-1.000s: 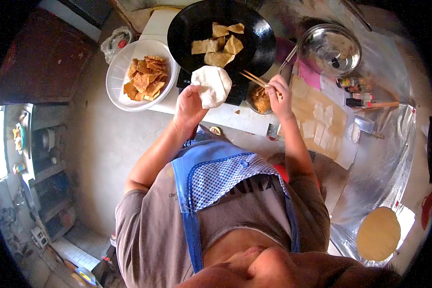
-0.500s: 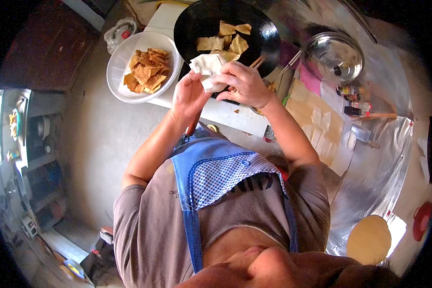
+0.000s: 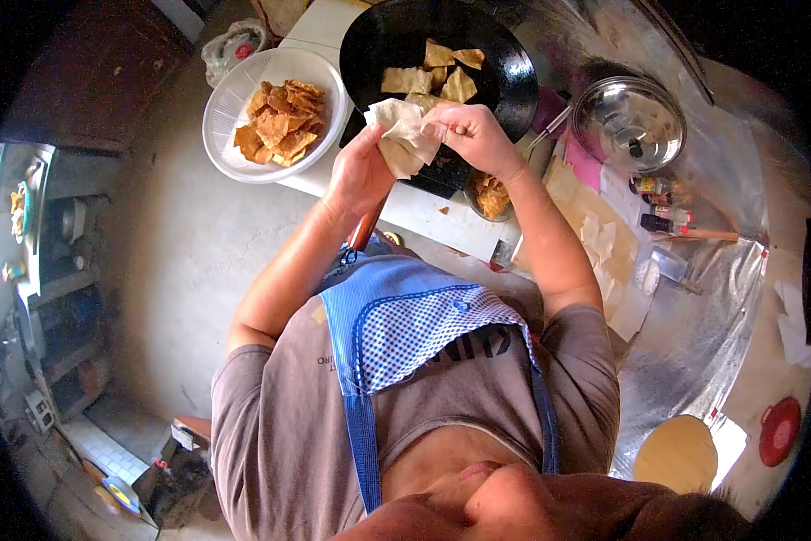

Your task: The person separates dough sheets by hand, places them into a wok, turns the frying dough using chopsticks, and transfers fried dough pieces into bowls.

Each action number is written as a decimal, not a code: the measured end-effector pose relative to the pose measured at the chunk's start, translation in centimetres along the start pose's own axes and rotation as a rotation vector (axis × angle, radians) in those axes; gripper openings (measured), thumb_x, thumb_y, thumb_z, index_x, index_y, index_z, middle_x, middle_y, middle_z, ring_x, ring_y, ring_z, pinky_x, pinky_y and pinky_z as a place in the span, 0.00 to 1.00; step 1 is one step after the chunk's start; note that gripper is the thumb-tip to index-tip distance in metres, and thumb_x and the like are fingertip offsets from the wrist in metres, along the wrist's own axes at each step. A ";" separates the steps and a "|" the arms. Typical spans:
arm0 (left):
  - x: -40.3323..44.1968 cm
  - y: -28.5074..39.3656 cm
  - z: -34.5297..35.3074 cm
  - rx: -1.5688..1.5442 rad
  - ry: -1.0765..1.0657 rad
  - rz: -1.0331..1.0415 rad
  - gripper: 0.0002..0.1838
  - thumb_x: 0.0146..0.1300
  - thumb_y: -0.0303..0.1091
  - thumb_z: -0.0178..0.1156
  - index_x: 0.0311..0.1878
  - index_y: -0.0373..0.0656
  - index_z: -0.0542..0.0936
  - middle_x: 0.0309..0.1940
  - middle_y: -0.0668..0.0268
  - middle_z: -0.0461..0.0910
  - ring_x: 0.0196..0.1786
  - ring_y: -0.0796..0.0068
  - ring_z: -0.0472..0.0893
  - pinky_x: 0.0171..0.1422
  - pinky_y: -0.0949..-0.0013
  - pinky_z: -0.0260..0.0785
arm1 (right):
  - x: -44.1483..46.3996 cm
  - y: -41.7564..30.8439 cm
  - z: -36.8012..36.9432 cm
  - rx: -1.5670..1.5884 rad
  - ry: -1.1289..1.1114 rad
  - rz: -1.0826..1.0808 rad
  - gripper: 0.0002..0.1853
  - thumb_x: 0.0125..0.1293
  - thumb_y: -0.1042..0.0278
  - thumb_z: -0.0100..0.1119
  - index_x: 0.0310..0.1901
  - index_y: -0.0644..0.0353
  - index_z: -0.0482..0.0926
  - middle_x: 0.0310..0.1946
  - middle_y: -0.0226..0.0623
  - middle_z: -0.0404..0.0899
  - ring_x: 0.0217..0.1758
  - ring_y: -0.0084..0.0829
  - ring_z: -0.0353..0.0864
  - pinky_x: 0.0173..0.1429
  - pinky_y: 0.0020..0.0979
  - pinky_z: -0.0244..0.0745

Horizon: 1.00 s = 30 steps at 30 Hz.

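Observation:
Thin, pale dough sheets (image 3: 405,135) are held up between my two hands, in front of the wok. My left hand (image 3: 362,167) pinches them at their left side. At their right edge, the closed fingers of my right hand (image 3: 477,140) grip the sheets, and the end of a thin wooden stick, probably a chopstick, shows in that hand. Just beyond, several flat golden pieces (image 3: 458,86) lie in the black wok (image 3: 369,45). A white plastic basket (image 3: 220,117) to the left holds a heap of browned, crisp pieces (image 3: 284,122).
Below my right wrist is a small bowl of browned bits (image 3: 493,194). Farther right are a steel bowl (image 3: 595,135), several small bottles (image 3: 662,198) and a board (image 3: 558,194) with pale dough sheets. A metal handle (image 3: 549,124) points toward the wok.
The dough sheets have opened out and hang lower between my hands. My right hand has turned and moved slightly right, uncovering the small bowl.

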State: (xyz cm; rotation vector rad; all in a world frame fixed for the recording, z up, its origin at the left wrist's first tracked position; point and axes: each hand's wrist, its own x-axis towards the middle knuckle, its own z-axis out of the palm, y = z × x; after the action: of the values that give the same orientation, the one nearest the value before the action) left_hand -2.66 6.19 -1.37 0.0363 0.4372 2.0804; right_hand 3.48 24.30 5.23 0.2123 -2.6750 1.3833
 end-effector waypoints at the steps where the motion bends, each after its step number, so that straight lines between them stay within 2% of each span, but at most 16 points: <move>1: 0.1 -0.1 -0.1 -0.008 0.038 -0.015 0.25 0.70 0.45 0.46 0.64 0.39 0.64 0.60 0.57 0.71 0.62 0.60 0.71 0.68 0.56 0.61 | 0.2 -0.3 -0.2 0.000 0.000 0.031 0.06 0.62 0.72 0.60 0.38 0.65 0.81 0.32 0.34 0.81 0.28 0.19 0.71 0.34 0.21 0.67; 5: -0.3 -0.1 -0.2 -0.015 0.045 -0.096 0.26 0.69 0.44 0.50 0.64 0.40 0.64 0.59 0.58 0.71 0.62 0.59 0.72 0.67 0.53 0.62 | 0.6 0.2 -0.2 0.059 0.169 0.094 0.08 0.63 0.72 0.60 0.40 0.67 0.81 0.33 0.30 0.82 0.30 0.15 0.71 0.34 0.20 0.67; 7: -0.5 -0.4 -0.3 0.217 0.090 -0.031 0.25 0.66 0.37 0.55 0.63 0.39 0.65 0.57 0.57 0.72 0.59 0.60 0.74 0.64 0.53 0.67 | 0.8 -0.1 -0.8 0.030 0.176 0.121 0.09 0.64 0.71 0.60 0.42 0.67 0.81 0.34 0.28 0.82 0.33 0.15 0.73 0.38 0.20 0.69; 8: -0.5 -0.5 -0.3 0.149 0.150 -0.040 0.23 0.64 0.31 0.58 0.61 0.38 0.66 0.55 0.56 0.73 0.56 0.60 0.76 0.60 0.54 0.71 | 0.9 0.0 -1.1 0.048 0.235 0.105 0.09 0.64 0.70 0.60 0.42 0.66 0.81 0.35 0.28 0.82 0.34 0.15 0.73 0.39 0.20 0.70; 10: -0.6 -0.6 0.0 0.167 0.195 -0.051 0.22 0.64 0.31 0.58 0.60 0.39 0.67 0.54 0.57 0.74 0.55 0.60 0.77 0.59 0.53 0.71 | 1.2 0.1 -1.9 0.091 0.325 0.089 0.11 0.65 0.69 0.60 0.44 0.66 0.81 0.35 0.30 0.82 0.37 0.15 0.75 0.43 0.21 0.72; 11: -0.7 -0.7 0.1 0.185 0.244 -0.065 0.20 0.64 0.31 0.57 0.59 0.39 0.68 0.53 0.57 0.74 0.54 0.60 0.77 0.59 0.52 0.72 | 1.3 -0.1 -2.5 0.067 0.358 0.072 0.10 0.65 0.70 0.59 0.44 0.66 0.81 0.34 0.28 0.82 0.36 0.15 0.74 0.41 0.20 0.71; 13: -1.1 -0.9 0.1 0.188 0.259 -0.086 0.20 0.65 0.31 0.56 0.58 0.39 0.68 0.52 0.57 0.75 0.54 0.60 0.77 0.58 0.52 0.72 | 1.5 -0.2 -4.2 -0.067 0.386 0.078 0.08 0.64 0.70 0.60 0.41 0.64 0.82 0.32 0.34 0.84 0.32 0.18 0.78 0.37 0.23 0.74; 15: -2.0 -1.0 -0.1 0.198 0.311 -0.121 0.18 0.66 0.30 0.54 0.58 0.39 0.68 0.50 0.58 0.75 0.53 0.60 0.77 0.57 0.51 0.73 | 1.5 0.1 -5.7 -0.126 0.396 0.045 0.07 0.63 0.72 0.59 0.42 0.63 0.82 0.33 0.34 0.84 0.32 0.18 0.78 0.37 0.23 0.74; 18: -3.4 -1.2 -0.6 0.222 0.347 -0.165 0.17 0.67 0.30 0.54 0.58 0.39 0.68 0.51 0.57 0.75 0.53 0.60 0.77 0.58 0.52 0.72 | 1.3 1.0 -7.2 -0.150 0.386 0.013 0.07 0.62 0.72 0.61 0.42 0.59 0.82 0.31 0.34 0.83 0.30 0.20 0.78 0.36 0.24 0.73; 20: -4.2 -1.6 -1.7 0.205 0.338 -0.177 0.16 0.67 0.30 0.53 0.57 0.39 0.69 0.51 0.57 0.76 0.53 0.60 0.77 0.59 0.53 0.72 | 0.9 2.0 -8.0 -0.362 0.234 0.103 0.07 0.59 0.71 0.62 0.40 0.56 0.83 0.29 0.35 0.81 0.30 0.26 0.79 0.36 0.27 0.73; 21: -4.5 -1.5 -1.7 0.206 0.336 -0.180 0.16 0.67 0.30 0.53 0.57 0.39 0.69 0.51 0.57 0.76 0.53 0.60 0.77 0.59 0.53 0.72 | 0.7 2.9 -8.3 -0.364 0.236 0.105 0.07 0.59 0.71 0.62 0.40 0.56 0.83 0.29 0.35 0.81 0.30 0.26 0.79 0.36 0.27 0.73; 23: -5.1 -1.5 -1.7 0.202 0.340 -0.194 0.13 0.67 0.29 0.53 0.53 0.38 0.70 0.47 0.59 0.77 0.50 0.64 0.79 0.56 0.57 0.74 | 0.1 5.5 -8.6 -0.546 0.139 0.005 0.05 0.60 0.71 0.60 0.37 0.58 0.82 0.31 0.33 0.80 0.33 0.30 0.78 0.38 0.28 0.73; 24: -5.3 -1.6 -1.6 0.203 0.339 -0.195 0.13 0.67 0.29 0.53 0.53 0.38 0.70 0.47 0.59 0.77 0.50 0.64 0.79 0.56 0.57 0.74 | 0.0 6.6 -8.7 -0.623 0.130 -0.095 0.05 0.55 0.67 0.63 0.35 0.52 0.82 0.30 0.29 0.78 0.35 0.34 0.77 0.38 0.35 0.75; 30: -5.9 -2.3 -2.1 0.206 0.304 -0.207 0.16 0.67 0.32 0.53 0.56 0.39 0.70 0.49 0.58 0.77 0.50 0.62 0.79 0.57 0.55 0.73 | -1.5 10.3 -9.2 -0.848 0.043 -0.047 0.03 0.55 0.63 0.61 0.32 0.48 0.81 0.29 0.26 0.78 0.38 0.33 0.77 0.39 0.36 0.76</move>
State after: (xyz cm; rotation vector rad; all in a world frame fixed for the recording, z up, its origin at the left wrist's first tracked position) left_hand 1.92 1.67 -3.19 -0.1979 0.8057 1.8350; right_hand 3.55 37.78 1.98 0.1451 -2.9063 0.1552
